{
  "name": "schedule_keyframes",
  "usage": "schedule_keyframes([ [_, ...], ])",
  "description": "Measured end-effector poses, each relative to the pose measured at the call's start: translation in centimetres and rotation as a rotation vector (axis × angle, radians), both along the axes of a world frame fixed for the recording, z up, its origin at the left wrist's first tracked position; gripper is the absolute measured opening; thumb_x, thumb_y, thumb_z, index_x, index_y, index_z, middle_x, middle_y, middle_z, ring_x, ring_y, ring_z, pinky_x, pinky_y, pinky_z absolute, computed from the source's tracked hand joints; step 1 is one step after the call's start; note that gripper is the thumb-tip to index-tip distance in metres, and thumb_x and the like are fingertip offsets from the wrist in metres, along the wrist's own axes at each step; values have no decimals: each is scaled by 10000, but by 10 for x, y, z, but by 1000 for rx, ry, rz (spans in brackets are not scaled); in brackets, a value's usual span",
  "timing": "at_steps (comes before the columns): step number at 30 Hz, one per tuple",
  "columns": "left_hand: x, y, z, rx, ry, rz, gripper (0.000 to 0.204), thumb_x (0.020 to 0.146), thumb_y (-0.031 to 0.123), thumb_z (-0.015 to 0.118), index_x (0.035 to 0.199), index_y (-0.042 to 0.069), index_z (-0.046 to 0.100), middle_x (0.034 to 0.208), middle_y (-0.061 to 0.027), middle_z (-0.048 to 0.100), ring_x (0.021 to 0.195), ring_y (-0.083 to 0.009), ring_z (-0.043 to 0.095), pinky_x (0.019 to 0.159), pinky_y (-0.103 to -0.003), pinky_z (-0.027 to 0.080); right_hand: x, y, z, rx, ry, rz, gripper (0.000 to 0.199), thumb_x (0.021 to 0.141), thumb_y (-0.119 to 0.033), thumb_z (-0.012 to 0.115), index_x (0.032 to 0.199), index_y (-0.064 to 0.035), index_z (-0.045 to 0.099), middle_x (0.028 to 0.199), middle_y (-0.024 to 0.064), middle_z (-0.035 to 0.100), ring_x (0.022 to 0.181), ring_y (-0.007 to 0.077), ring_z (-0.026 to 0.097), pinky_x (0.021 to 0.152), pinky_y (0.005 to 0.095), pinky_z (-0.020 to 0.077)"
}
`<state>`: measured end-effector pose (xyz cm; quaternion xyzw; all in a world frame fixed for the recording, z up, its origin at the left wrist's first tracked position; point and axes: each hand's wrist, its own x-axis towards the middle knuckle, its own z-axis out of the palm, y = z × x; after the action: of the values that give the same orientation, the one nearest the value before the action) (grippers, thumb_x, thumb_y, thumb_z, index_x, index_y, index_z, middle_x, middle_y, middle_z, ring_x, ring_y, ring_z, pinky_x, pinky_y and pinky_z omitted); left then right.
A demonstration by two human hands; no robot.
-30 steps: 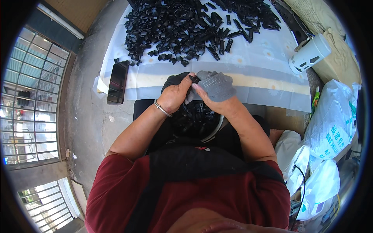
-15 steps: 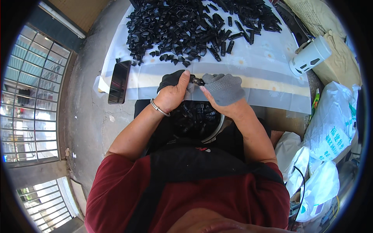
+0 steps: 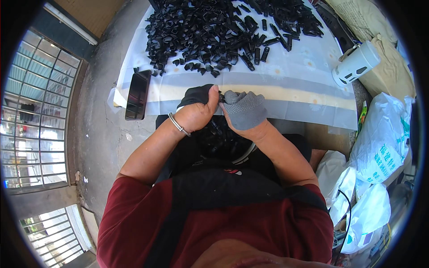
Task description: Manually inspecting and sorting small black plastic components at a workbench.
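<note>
In front of me, over the table's near edge, both hands are closed and meet around a small black plastic part [image 3: 221, 98], mostly covered by fingers. My left hand [image 3: 199, 109], in a black glove with the thumb bare, grips it from the left, thumb pointing up. My right hand [image 3: 246, 111], in a grey dotted glove, curls its fingers over the part's right side. Below them, in my lap, a round container [image 3: 243, 157] with a pale rim holds many similar black parts [image 3: 219, 136]; my forearms and hands partly hide it.
Small curved black pieces [image 3: 192, 38] lie heaped on the table's far side, longer black pieces [image 3: 286, 20] to their right. A dark phone [image 3: 137, 96] rests at the left table edge. A white bottle [image 3: 356, 64] stands at the right, near white plastic bags [image 3: 380, 138].
My right hand has moved left and slightly down, closer to my left hand, covering more of the black part. My left hand has shifted only slightly.
</note>
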<state>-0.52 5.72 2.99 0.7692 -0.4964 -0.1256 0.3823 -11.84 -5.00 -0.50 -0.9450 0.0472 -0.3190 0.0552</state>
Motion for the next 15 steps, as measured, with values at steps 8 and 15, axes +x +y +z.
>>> schedule_keyframes([
  [8,10,7,10,132,321,68,331,898,256,402,756,3,561,643,-156,573,603,-324,546,580,-368,424,-4,0,24,97,104,-11,148,768,-211,573,798,-68,598,716,86,576,645,275,542,572,374,412],
  [15,-1,0,-16,-78,-60,16,218,854,149,445,712,19,547,666,-163,577,642,-326,574,561,-366,439,-1,8,17,-27,215,-89,161,678,-178,548,793,-66,546,631,79,548,566,269,540,523,372,417],
])
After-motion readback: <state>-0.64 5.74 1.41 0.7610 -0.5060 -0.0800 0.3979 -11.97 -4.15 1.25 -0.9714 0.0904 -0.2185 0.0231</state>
